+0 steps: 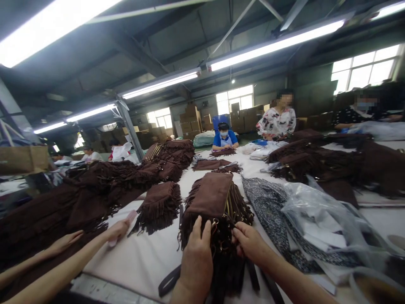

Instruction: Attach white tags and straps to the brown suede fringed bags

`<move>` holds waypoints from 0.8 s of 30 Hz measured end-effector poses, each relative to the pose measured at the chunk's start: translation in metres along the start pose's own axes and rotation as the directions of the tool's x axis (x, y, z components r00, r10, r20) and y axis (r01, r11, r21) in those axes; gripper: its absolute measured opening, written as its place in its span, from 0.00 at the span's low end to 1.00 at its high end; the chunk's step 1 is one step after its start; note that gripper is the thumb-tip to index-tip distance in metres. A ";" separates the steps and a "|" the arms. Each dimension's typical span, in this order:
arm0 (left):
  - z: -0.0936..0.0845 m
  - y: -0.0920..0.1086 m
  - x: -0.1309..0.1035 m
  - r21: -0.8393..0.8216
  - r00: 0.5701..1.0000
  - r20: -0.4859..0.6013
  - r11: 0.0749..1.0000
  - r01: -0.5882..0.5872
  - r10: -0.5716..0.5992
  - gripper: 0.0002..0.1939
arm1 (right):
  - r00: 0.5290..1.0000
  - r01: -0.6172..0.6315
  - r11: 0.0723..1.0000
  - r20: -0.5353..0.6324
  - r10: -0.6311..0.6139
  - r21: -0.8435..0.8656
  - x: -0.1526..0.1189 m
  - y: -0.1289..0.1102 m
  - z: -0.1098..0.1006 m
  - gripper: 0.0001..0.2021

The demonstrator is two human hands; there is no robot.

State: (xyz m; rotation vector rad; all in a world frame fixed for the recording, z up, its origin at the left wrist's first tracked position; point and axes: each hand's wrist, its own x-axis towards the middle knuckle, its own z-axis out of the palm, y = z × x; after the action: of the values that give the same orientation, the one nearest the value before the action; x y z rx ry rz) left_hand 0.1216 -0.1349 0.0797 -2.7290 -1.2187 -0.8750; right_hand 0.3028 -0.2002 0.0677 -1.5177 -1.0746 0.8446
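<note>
A stack of brown suede fringed bags [211,198] with gold zippers lies on the white table [142,257] in front of me. My left hand [196,253] rests flat on the near end of the stack, fingers closed over the dark fringe. My right hand [249,241] pinches the fringe and metal rings at the stack's right near corner. Dark straps [169,280] hang off the table edge below my hands.
A co-worker's two arms reach in at lower left; one hand [118,230] holds a pink tool, the other hand [65,241] lies on brown bags. Piles of brown bags [104,181] fill the left and far right. Clear plastic bags [319,223] lie right. Other people sit beyond.
</note>
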 end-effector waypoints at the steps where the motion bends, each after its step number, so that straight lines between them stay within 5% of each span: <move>1: 0.003 0.002 -0.009 -0.036 1.000 0.004 0.999 0.003 -0.003 0.30 | 1.000 0.021 0.999 -0.010 -0.021 -0.027 -0.002 -0.002 -0.001 0.13; 5: 0.006 0.011 -0.021 -0.136 0.999 -0.027 0.991 0.020 -0.024 0.22 | 0.977 0.188 0.947 -0.047 -0.207 -0.260 -0.014 -0.020 -0.010 0.15; 8: 0.003 0.027 -0.008 -0.367 0.998 -0.032 0.930 0.034 -0.049 0.16 | 0.974 0.174 0.896 -0.061 -0.217 -0.408 -0.024 -0.034 -0.015 0.17; 10: 0.005 0.041 0.007 -0.596 0.978 0.174 0.778 0.198 -0.116 0.18 | 0.973 0.139 0.839 -0.087 -0.216 -0.526 -0.029 -0.037 -0.017 0.17; 13: 0.017 0.063 0.028 -0.756 0.817 0.548 0.311 0.576 -0.181 0.21 | 0.940 0.174 0.655 -0.074 -0.332 -0.735 -0.036 -0.032 -0.019 0.10; 16: 0.027 0.082 0.040 -0.745 0.706 0.663 -0.126 0.655 -0.249 0.12 | 0.864 0.282 0.427 0.034 -0.502 -0.859 -0.051 -0.017 -0.023 0.11; 20: 0.033 0.088 0.044 -0.740 0.654 0.671 -0.267 0.617 -0.349 0.05 | 0.808 0.352 0.362 0.085 -0.583 -0.863 -0.087 0.011 -0.040 0.05; 24: 0.037 0.078 0.043 -0.748 0.659 0.663 -0.277 0.603 -0.356 0.08 | 0.776 0.191 0.382 -0.099 -0.623 -0.904 -0.134 0.048 -0.082 0.10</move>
State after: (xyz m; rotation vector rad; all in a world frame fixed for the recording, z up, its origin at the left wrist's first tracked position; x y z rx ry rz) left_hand 0.2168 -0.1504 0.0852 -2.8751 -2.8408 -2.6290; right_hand 0.3406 -0.3567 0.0342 -1.9437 -1.5484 -0.5586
